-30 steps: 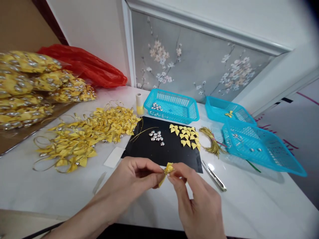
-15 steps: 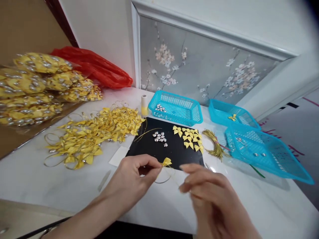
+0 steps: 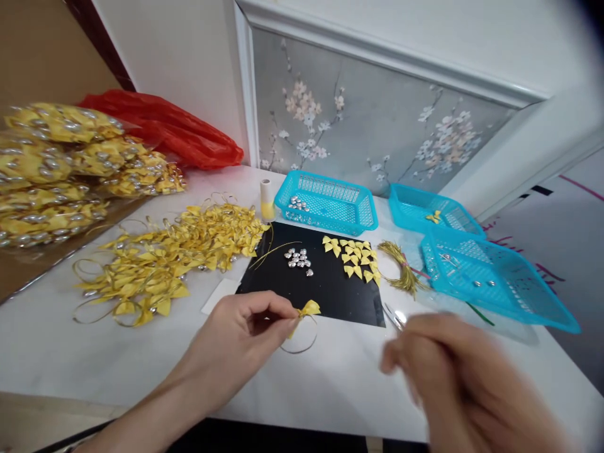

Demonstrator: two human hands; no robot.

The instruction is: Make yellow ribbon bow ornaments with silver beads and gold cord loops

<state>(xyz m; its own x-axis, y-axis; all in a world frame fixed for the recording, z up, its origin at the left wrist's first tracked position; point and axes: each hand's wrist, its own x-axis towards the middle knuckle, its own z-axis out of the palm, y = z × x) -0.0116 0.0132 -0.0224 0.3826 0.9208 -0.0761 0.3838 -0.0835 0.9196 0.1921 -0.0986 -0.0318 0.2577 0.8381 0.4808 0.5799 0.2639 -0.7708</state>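
1. The yellow bow is over the near edge of the black mat, its gold loop trailing on the mat's near side.
2. The grip of the left hand is clamped near the bow's middle, thumb against forefinger, probably to leave wings and loop clear.
3. The bow's long axis slants: 1 wing points right, over the mat; the other, partly hidden, points down toward the person.
4. The right hand is right of the mat's near edge, blurred; I cannot tell whether its grip is apart, together or holding anything.
5. Silver beads and loose bows lie on the mat, perhaps for contrast against black.
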